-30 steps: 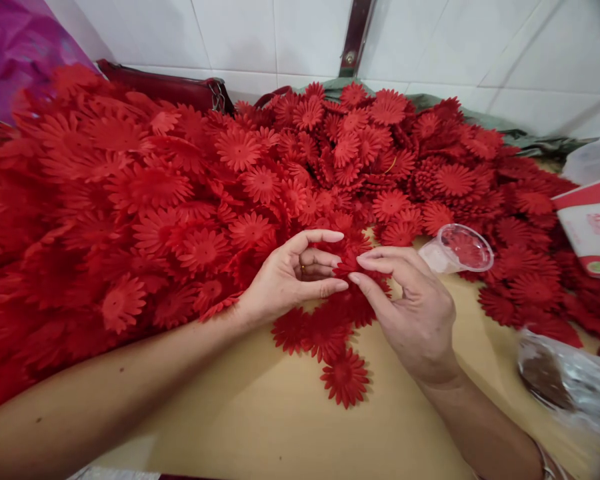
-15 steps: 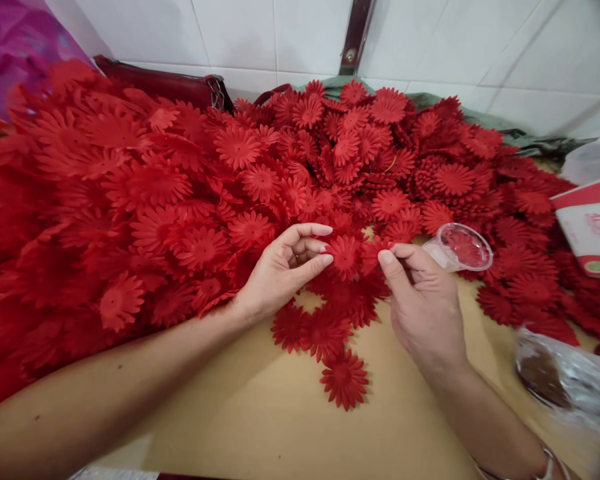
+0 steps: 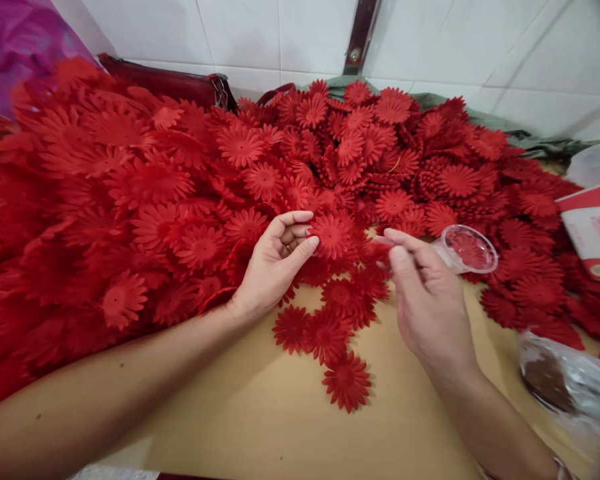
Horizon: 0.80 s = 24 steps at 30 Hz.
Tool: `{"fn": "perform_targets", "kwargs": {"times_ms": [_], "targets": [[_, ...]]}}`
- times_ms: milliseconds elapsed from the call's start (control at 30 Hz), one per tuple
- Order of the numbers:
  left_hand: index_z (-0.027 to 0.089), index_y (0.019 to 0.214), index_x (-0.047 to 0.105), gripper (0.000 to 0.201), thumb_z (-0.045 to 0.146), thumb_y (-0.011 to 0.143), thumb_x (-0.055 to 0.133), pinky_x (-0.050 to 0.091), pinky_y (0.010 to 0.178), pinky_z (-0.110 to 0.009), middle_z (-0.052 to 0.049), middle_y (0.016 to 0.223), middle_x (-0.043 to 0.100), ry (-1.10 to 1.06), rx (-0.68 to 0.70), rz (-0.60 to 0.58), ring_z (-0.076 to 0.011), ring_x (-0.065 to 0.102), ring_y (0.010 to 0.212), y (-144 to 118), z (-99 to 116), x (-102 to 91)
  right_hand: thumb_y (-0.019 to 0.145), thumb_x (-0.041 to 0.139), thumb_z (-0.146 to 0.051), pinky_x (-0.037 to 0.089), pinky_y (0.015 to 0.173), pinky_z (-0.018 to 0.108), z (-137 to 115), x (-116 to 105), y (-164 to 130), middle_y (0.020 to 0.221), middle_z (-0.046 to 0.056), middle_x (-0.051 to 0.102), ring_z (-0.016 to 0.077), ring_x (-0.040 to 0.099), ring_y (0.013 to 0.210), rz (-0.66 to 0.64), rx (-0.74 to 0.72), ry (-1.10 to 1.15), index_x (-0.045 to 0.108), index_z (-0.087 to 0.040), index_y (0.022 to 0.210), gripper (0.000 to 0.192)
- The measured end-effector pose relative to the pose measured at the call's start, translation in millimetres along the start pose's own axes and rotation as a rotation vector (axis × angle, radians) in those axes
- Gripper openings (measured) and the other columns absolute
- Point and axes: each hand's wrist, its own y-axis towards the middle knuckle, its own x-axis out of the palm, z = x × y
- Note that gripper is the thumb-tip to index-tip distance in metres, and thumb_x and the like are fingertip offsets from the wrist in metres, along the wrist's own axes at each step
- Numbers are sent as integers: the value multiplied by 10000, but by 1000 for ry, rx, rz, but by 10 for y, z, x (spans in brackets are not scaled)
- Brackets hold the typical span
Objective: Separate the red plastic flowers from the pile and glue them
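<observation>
My left hand pinches a red artificial flower layer between thumb and fingers, its many-petalled face turned toward me. To its right, my right hand is closed, thumb near the index finger, on a red flower layer that is blurred and mostly hidden by the fingers. Below the hands, several flower layers lie on the tan table, one single flower closest to me.
A big heap of red flower layers fills the left and back. A clear plastic cup lies tipped beside my right hand. A red-and-white box and a clear plastic bag are at right. Behind are a dark red bag and tiled wall.
My hands have moved apart: the left shifted left with its flower layer, the right slightly right. The flower layer at my right fingertips shows less than before.
</observation>
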Motion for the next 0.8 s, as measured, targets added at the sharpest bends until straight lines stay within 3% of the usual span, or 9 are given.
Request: {"fn": "perform_targets", "kwargs": {"times_ms": [67, 167, 233, 367, 500, 633, 800], "targets": [[232, 1187, 645, 319, 230, 882, 739, 511, 878, -197, -15, 1024, 634, 15, 0, 8, -96, 603, 913, -1, 2, 0, 928, 698, -352, 536, 1051, 411, -16, -8, -1, 1185, 43, 731, 189, 685, 1107, 8, 12, -38, 665, -284, 1234, 315], [226, 1171, 652, 311, 232, 875, 744, 514, 877, -205, -21, 1034, 641, 35, 2, 13, -102, 607, 923, -5, 20, 4, 957, 651, -323, 562, 1008, 424, -45, -17, -4, 1135, 52, 740, 188, 704, 1020, 4, 2, -72, 650, -265, 1240, 289], [221, 1167, 653, 305, 226, 875, 743, 510, 866, -196, -18, 1026, 645, 39, -5, -7, -96, 608, 912, -10, 41, 10, 981, 608, -322, 534, 1055, 463, -68, -25, -11, 1233, 72, 716, 210, 682, 1114, -1, -58, -169, 629, -264, 1288, 313], [208, 1138, 650, 285, 231, 873, 753, 508, 843, -191, -8, 969, 659, 51, -42, -75, -92, 621, 886, -28, 102, 39, 955, 650, -292, 440, 1156, 522, -136, -33, -30, 1420, 105, 611, 260, 555, 1344, 0, -314, -387, 630, -266, 1325, 372], [201, 1122, 636, 303, 244, 857, 778, 512, 806, -200, -6, 937, 679, 36, -118, -171, -97, 644, 850, -71, 162, 78, 906, 730, -291, 475, 1109, 517, -180, -16, -44, 1236, 105, 683, 257, 636, 1197, -22, -442, -457, 714, -249, 1143, 241], [204, 1134, 623, 341, 244, 842, 796, 507, 742, -193, -6, 937, 699, -23, -205, -264, -86, 656, 796, -102, 182, 95, 894, 751, -280, 534, 1005, 477, -156, -9, -42, 1085, 66, 724, 233, 682, 1050, -65, -427, -433, 713, -255, 1040, 152], [202, 1119, 601, 429, 178, 769, 847, 527, 754, -186, 21, 888, 697, -67, -279, -304, -67, 660, 754, -83, 186, 94, 918, 721, -231, 534, 974, 427, -171, -9, -47, 1069, 61, 726, 207, 686, 1018, -74, -443, -463, 714, -241, 1007, 90]]}}
